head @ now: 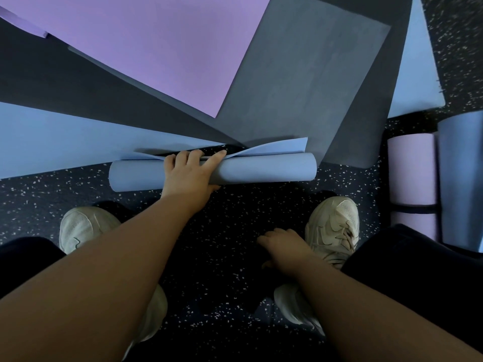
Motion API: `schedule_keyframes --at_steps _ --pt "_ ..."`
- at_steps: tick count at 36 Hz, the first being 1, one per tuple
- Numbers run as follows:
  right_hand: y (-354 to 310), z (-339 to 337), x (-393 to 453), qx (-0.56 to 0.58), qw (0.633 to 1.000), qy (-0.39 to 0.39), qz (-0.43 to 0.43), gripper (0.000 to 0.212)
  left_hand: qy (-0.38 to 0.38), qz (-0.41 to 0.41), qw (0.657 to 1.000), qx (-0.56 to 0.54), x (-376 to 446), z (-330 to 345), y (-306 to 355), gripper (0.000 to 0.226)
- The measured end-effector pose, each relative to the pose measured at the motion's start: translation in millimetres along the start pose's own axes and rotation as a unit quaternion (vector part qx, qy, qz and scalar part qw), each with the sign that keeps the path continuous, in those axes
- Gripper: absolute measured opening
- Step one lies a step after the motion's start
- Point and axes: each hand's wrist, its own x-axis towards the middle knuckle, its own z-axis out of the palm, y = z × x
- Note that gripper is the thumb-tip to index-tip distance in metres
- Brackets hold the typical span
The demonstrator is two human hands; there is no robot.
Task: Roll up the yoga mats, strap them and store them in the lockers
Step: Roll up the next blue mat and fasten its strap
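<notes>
left hand (189, 169) clamps blue roll (213, 173) against unrolling | right hand (286, 250) loose, empty, near floor (209, 257)

I see a blue rolled mat (261, 169) lying crosswise on the speckled floor with its loose end flapping up, flat purple (167, 48) and grey mats (300, 82) beyond, rolled ones at right.

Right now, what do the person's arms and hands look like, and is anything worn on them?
Both forearms are bare up to the frame edge: no sleeves, gloves, watch or bands show. The left hand and right hand carry no rings that can be made out in this dim light. Nails on the left fingers look short and unpainted.
</notes>
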Motion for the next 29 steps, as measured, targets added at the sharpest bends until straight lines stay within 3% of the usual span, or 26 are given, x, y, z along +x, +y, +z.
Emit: schedule_keyframes --at_steps 4,8,17,22,26,29 --pt "-2 -2 3 -0.013 1.0 0.013 0.01 0.027 0.004 0.0 1.0 0.002 0 0 0 0.072" --pt "0 -7 4 0.066 0.992 0.091 0.052 0.024 -0.001 -0.001 1.0 0.007 0 0 1 0.072" --pt "1 -33 3 0.289 0.895 0.296 0.169 0.018 -0.012 0.003 1.0 0.024 2 -2 6 0.065" --pt "0 -54 2 0.341 0.862 0.329 0.184 0.02 -0.033 0.01 0.999 0.03 -1 -5 8 0.071" --pt "-3 -72 -7 0.392 0.829 0.329 0.224 0.027 -0.045 -0.014 0.999 -0.015 -4 -17 9 0.08" --pt "-7 -89 -19 0.382 0.816 0.371 0.224 0.03 -0.035 -0.037 0.997 -0.054 -7 -31 11 0.084"
